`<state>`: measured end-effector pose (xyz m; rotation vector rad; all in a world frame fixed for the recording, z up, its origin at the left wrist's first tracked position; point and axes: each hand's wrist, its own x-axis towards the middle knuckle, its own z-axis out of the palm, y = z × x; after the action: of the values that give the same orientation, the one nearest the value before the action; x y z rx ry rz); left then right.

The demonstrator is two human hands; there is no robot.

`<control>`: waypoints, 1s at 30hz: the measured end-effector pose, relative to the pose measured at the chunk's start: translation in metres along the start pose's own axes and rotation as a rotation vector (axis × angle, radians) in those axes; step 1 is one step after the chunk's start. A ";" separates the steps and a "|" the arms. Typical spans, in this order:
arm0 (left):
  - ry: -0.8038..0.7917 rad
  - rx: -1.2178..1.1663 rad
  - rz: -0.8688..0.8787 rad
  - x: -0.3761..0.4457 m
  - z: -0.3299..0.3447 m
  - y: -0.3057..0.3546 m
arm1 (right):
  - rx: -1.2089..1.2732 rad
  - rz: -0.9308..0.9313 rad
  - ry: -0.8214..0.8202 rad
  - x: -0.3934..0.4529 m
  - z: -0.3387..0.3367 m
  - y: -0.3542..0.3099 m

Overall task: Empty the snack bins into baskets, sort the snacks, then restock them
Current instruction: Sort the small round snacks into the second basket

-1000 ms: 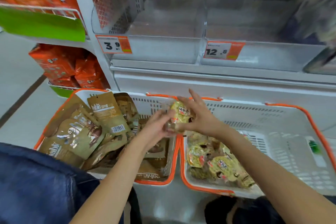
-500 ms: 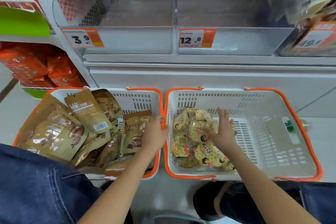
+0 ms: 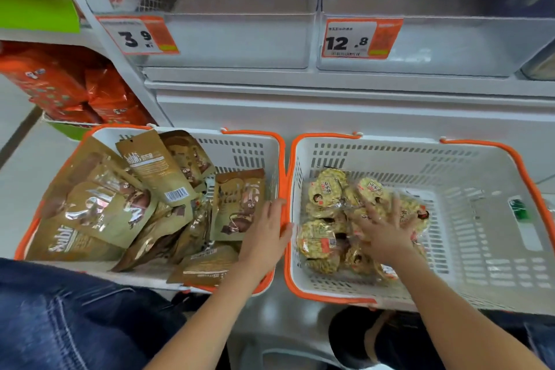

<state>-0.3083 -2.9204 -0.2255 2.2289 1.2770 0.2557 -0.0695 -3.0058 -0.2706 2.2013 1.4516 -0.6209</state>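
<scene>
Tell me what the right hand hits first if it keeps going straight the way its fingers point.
The right hand points up and away over the yellow snack packs, fingers spread. Straight on it would likely meet the packs under its fingertips, then the right basket at its slotted far wall; depth is hard to judge.

Pale tiled floor (image 3: pixel 21 159), white shelving unit (image 3: pixel 330 105)

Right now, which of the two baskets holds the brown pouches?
The left basket, under the 3.9 price tag; the right basket holds round yellow packets.
</scene>
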 end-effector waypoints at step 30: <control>0.232 -0.285 -0.384 0.015 -0.122 -0.132 | 0.363 -0.526 0.447 0.034 -0.127 -0.225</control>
<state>-0.4492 -2.8103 -0.1987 1.7130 1.6454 0.5224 -0.2493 -2.8269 -0.2111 2.3276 2.3562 -0.6157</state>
